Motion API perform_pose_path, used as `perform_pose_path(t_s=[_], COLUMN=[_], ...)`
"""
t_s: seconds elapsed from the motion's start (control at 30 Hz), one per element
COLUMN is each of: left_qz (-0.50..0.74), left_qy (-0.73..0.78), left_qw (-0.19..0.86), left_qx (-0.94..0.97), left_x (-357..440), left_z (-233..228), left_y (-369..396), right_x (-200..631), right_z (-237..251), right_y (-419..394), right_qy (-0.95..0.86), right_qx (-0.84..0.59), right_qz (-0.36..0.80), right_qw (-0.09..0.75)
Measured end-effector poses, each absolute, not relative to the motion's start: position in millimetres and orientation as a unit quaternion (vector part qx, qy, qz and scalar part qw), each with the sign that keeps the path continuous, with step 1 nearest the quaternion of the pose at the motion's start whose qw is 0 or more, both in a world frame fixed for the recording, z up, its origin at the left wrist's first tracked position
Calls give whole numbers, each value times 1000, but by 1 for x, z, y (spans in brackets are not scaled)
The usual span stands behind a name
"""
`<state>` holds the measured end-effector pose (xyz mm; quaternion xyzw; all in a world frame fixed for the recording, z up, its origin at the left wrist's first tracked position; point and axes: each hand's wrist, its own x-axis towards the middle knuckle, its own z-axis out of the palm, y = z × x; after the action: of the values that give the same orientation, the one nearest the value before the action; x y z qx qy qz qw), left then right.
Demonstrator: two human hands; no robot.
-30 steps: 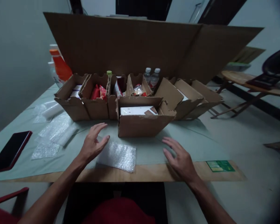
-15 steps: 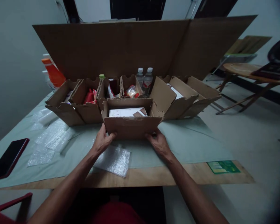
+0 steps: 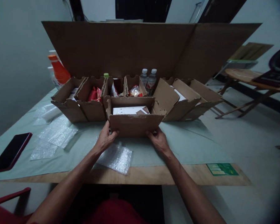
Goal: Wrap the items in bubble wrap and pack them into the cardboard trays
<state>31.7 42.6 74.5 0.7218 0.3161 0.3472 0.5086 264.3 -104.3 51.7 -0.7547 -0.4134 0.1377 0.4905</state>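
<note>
A small open cardboard box (image 3: pixel 134 126) is between my two hands, its long side facing me. Inside it lies a white carton with brown patches (image 3: pixel 128 110). My left hand (image 3: pixel 106 137) grips the box's lower left corner, thumb on the front face. At the lower right corner, my right hand (image 3: pixel 159 140) holds it the same way; the fingers beneath are partly hidden. Close below the box is a sheet of bubble wrap (image 3: pixel 118 158) on the pale green cloth (image 3: pixel 184 146).
Behind stand several cardboard bins, among them one with red packets (image 3: pixel 94 94), and two clear bottles (image 3: pixel 151 81). A tall cardboard panel (image 3: pixel 135 46) rises at the back. An orange bottle (image 3: pixel 59 70), more bubble wrap (image 3: pixel 58 130) and a phone (image 3: pixel 11 152) are at left.
The view has shifted slightly, so the whole scene sits a little further right. Both hands keep their hold on the box, with little other visible movement.
</note>
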Motion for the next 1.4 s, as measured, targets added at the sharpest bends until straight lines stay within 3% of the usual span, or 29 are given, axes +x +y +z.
perform_pose_path(t_s=[0.2, 0.33, 0.5, 0.67, 0.83, 1.0, 1.23, 1.4], left_qz=[278, 211, 260, 202, 86, 77, 213, 177], left_qy=[311, 355, 268, 232, 270, 314, 378, 378], left_qw=[481, 343, 187, 113, 43, 62, 133, 155], left_qx=[771, 844, 909, 945, 958, 944, 891, 895], left_x=[-2, -54, -74, -66, -93, -118, -123, -102], left_z=[74, 79, 86, 51, 19, 21, 32, 36], left_y=[46, 40, 14, -1, -2, -2, 25, 62], right_x=[265, 242, 164, 97, 100, 135, 157, 154], right_z=[58, 62, 75, 57, 21, 21, 36, 38], right_y=[-125, -163, -158, -110, -113, -146, -145, -112], right_qy=[-408, -392, -633, -735, -767, -749, -690, -650], right_qx=[-757, -797, -666, -610, -607, -640, -683, -736], right_qz=[136, 50, 5, 8, -4, 8, 0, 3], right_qw=[492, 457, 396, 295, 207, 171, 240, 190])
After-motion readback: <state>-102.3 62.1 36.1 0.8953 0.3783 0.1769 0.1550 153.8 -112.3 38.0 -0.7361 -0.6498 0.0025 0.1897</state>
